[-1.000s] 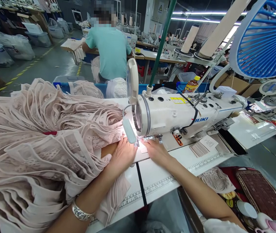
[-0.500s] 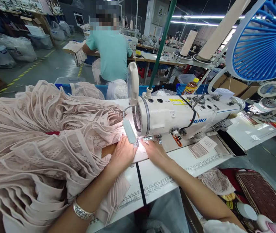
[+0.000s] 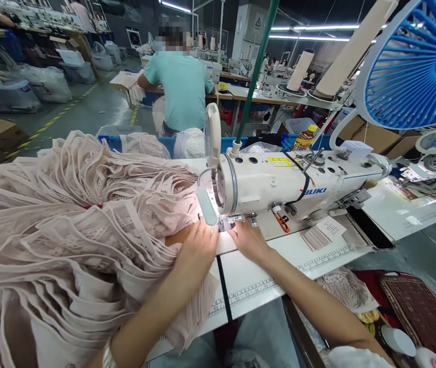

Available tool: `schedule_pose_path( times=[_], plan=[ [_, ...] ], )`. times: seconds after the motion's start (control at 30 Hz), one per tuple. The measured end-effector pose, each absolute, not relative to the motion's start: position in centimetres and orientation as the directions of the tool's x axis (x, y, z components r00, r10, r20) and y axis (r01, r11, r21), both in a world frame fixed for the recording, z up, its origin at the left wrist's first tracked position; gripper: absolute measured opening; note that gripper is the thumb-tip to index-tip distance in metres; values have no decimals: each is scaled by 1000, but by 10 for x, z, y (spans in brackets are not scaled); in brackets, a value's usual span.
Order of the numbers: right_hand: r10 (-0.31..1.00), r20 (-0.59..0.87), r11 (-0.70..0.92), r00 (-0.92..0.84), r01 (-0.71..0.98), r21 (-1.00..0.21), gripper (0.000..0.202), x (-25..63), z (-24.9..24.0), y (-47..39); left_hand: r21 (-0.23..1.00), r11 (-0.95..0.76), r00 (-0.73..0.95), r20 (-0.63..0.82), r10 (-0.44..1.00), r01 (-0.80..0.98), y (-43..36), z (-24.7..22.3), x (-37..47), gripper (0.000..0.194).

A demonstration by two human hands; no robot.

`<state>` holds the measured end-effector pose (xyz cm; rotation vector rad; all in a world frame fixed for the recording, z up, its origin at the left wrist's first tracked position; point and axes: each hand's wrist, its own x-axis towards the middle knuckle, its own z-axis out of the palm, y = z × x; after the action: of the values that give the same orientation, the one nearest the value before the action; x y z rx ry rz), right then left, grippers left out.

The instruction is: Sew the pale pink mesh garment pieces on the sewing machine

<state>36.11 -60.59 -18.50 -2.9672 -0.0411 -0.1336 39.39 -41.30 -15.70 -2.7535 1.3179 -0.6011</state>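
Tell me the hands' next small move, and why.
Perhaps smooth the cloth with the left hand, kept clear of the lit needle area: that hand and the right hand sit close on either side of it, and the cloth heaps in folds beside the machine.

The sewing machine (image 3: 256, 179) bears blue JUKI lettering (image 3: 316, 191), partly covered; a background cabinet (image 3: 247, 38) shows a warning triangle (image 3: 257, 22).

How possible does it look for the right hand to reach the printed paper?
Probably yes: the printed paper lies to the right of the right hand, with nothing visible between them in front of the sewing machine.
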Motion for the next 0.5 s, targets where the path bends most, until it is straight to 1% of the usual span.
schedule_pose_path(
  times=[0.07,0.1,0.13,0.17,0.2,0.23,0.3,0.33,0.4,0.43,0.5],
  plan=[
    [99,178,-961,979,140,-237,27,356,-182,-598,-318,-658,507,443,-740,-682,-390,-143,368,34],
    [165,193,-929,967,218,-300,28,354,-180,-590,-369,-698,514,484,-708,-614,-379,-137,357,31],
    [240,207,-875,948,304,-377,28,353,-177,-580,-420,-734,545,493,-678,-533,-368,-132,349,26],
    [319,223,-802,921,388,-454,24,352,-174,-569,-462,-734,555,481,-679,-497,-359,-128,343,21],
    [383,251,-721,889,458,-520,19,351,-171,-557,-480,-733,556,479,-679,-482,-351,-126,340,17],
    [435,274,-650,858,510,-564,24,352,-170,-546,-478,-729,548,482,-684,-490,-345,-126,339,15],
    [501,249,-570,829,533,-625,47,351,-169,-527,-403,-705,507,497,-704,-584,-333,-129,342,17],
    [531,204,-552,822,518,-653,48,351,-170,-522,-341,-666,472,500,-726,-664,-328,-131,345,18],
    [586,115,-510,802,475,-717,34,348,-172,-522,-179,-539,406,478,-779,-823,-316,-135,351,21],
    [607,95,-477,789,458,-750,30,346,-172,-525,-90,-471,383,459,-802,-878,-310,-136,353,22],
    [599,112,-405,793,421,-812,35,342,-171,-538,81,-392,386,441,-810,-916,-302,-134,354,25]
  ],
)
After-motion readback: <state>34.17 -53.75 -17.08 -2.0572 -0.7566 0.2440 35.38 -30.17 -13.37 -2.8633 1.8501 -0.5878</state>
